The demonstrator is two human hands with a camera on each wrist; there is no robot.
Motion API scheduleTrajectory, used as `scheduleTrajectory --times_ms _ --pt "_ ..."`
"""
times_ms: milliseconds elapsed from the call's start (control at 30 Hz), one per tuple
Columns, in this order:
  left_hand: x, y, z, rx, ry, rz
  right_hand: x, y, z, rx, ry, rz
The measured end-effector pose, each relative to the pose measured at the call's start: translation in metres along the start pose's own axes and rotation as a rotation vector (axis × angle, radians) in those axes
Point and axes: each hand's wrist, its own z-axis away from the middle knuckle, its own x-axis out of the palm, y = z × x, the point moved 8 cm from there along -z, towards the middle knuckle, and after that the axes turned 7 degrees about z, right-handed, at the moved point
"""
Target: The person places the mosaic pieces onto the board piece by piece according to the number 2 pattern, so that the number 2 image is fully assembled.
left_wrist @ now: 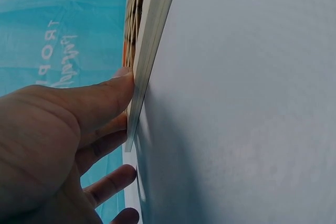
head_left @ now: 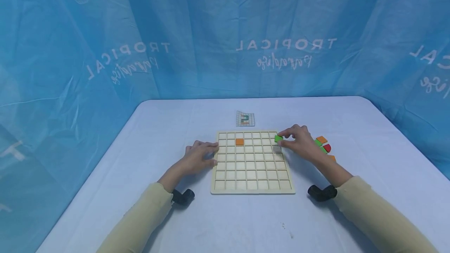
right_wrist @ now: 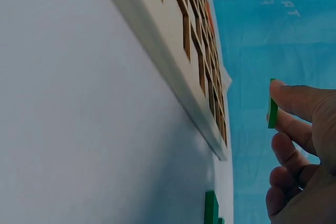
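Note:
A square cream grid board lies on the table in the head view. One orange square tile sits in a cell of its upper rows. My left hand touches the board's left edge, with the thumb and fingertips spread along it. Between thumb and fingers my right hand pinches a green tile over the board's upper right corner. In the right wrist view this green tile is held on edge, apart from the board.
Right of the board, partly behind the right forearm, lie several loose pieces: an orange tile, green ones and a red rounded piece. A small gridded card with a coloured pattern lies beyond the board. Blue curtains hang behind the white table.

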Motion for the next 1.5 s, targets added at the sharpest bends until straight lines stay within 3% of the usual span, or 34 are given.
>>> scheduleTrajectory --times_ms 567,1100,1500 --pt "0.000 0.002 0.000 -0.002 0.000 -0.010 0.021 -0.033 -0.019 -0.102 -0.036 -0.070" --pt "0.001 -0.001 0.000 -0.024 -0.003 -0.014 0.046 -0.058 -0.040 -0.080 -0.122 -0.097" --pt "-0.001 0.000 -0.001 -0.019 -0.001 -0.017 0.060 -0.061 -0.047 -0.057 -0.149 -0.090"
